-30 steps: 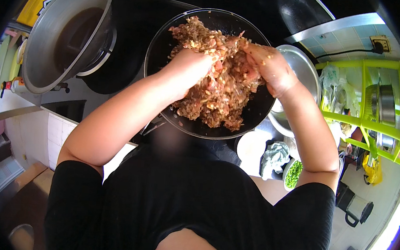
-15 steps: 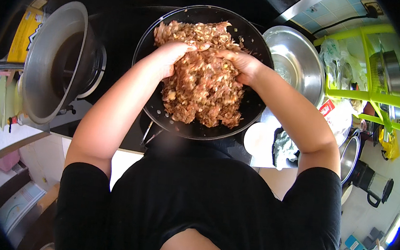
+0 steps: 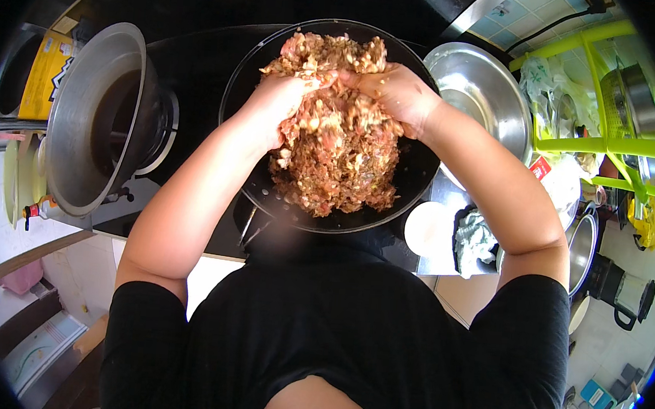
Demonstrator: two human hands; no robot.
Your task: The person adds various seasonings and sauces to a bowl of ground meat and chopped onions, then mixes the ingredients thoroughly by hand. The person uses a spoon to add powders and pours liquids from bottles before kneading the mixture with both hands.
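Observation:
A big heap of chopped meat mixture (image 3: 334, 170), reddish brown with pale bits through it, fills most of a round black pan (image 3: 247, 75). My left hand (image 3: 278, 102) is pressed into the heap's left side, its fingers sunk in the mixture. From the right, my right hand (image 3: 399, 96) grips the far part of the mound, with the thumb side toward the left hand. Both hands nearly meet over the mixture. Most fingertips are buried in the meat and hidden.
To the left, a large grey pot (image 3: 140, 59) holds dark liquid. A shiny steel basin (image 3: 505, 95) stands right of the pan, beside a lime-green rack (image 3: 640, 148). A white round thing (image 3: 428, 229) and a crumpled greenish cloth or bag (image 3: 476, 243) lie near my right forearm.
My hands have closed in on the mixture and squeeze its upper part together. The heap's far portion has bunched up between them. The whole view has shifted slightly.

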